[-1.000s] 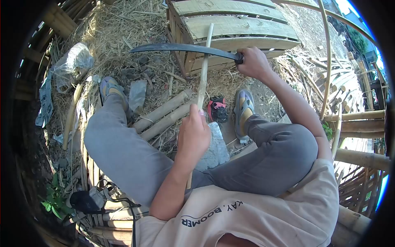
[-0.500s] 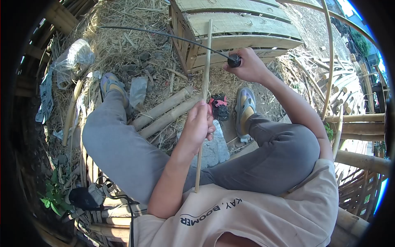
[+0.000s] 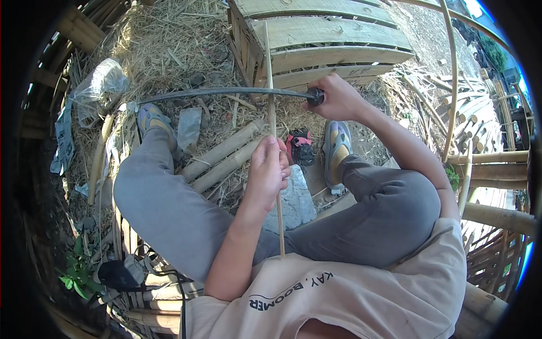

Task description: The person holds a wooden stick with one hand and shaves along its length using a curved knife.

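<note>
The crate (image 3: 333, 35) stands ahead. Nearer, the knife (image 3: 214, 91) crosses the stick (image 3: 272, 116). Between the legs (image 3: 164, 195) is the stone (image 3: 298, 199), and two bamboo poles (image 3: 223, 148) (side by side) lie at its left. The plastic bag (image 3: 104, 85) lies farther left.

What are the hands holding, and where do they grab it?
The right hand holds the long knife by its black handle; the left hand holds the thin stick near its middle.
</note>
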### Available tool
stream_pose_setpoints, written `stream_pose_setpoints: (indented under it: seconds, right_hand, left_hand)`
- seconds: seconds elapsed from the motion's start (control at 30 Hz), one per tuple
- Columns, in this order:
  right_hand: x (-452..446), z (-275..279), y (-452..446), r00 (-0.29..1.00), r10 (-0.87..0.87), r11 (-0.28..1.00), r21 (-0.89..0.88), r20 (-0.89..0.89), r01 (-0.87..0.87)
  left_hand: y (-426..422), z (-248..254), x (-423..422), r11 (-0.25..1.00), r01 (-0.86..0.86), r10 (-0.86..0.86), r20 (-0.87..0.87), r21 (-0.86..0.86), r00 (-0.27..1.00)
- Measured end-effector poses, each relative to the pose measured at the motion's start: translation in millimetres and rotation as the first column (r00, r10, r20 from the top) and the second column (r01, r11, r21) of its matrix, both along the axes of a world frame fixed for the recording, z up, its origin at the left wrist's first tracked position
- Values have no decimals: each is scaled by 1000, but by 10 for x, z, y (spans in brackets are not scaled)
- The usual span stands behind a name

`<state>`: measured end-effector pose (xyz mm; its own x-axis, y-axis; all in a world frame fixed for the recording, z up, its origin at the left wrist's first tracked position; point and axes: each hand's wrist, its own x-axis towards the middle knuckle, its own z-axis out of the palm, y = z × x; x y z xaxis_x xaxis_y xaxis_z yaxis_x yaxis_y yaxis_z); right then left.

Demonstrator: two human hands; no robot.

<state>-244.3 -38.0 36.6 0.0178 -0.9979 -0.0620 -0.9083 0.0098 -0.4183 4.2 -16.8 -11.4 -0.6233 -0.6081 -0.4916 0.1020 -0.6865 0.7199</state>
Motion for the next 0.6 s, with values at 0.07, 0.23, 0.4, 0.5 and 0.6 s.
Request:
stream_pose_setpoints:
  seconds: [0.07,0.23,0.4,0.5,0.6]
  right_hand:
    - [-13,-36,-3,1000,0,1000,6,-3,0]
    - [-9,-55,1,999,8,1000,20,-40,-7]
    - [-25,-119,10,1000,24,1000,9,-17,-24]
    - [-22,-139,22,999,38,999,8,-15,-38]
    - [35,-118,27,997,43,999,11,-59,-43]
  left_hand:
    - [13,-85,-29,993,12,-1,95,-118,996]
    - [82,-67,-125,687,206,218,467,-697,857]
    - [75,67,-117,703,335,180,612,-628,770]
    - [79,57,-117,694,389,168,661,-606,731]
    - [88,30,-114,679,404,175,669,-613,722]
